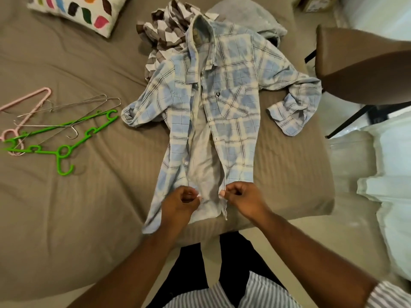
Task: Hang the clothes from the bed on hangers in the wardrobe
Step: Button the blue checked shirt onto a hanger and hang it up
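Left hand (181, 201) and right hand (241, 198) were both at the bottom of the blue plaid shirt (231, 103). Each one had its fingers curled and pinched one front edge of the shirt just above the hem, the left hand on the left edge and the right hand on the right edge, with a small gap between them.

The shirt lay flat and unbuttoned on the brown bed (89, 207), close to its near right corner. Its collar pointed to the far side, its hem reached the near edge, and its right sleeve was bunched at the right edge. Under the collar lay a brown and white checked garment (164, 34), and a grey garment (244, 16) lay beside it, further back.

Toward the left edge of the bed a green hanger (59, 163), a pink hanger (47, 91) and some wire hangers (89, 102) lay crossed over each other, well apart from the shirt. A patterned pillow (77, 10) rested at the far left.

Just beside the right edge stood a brown chair (360, 63), with white bedding (389, 174) nearer the person and a cardboard box (318, 3) at the far right. A wide bare stretch of bed lay between the hangers and the shirt.
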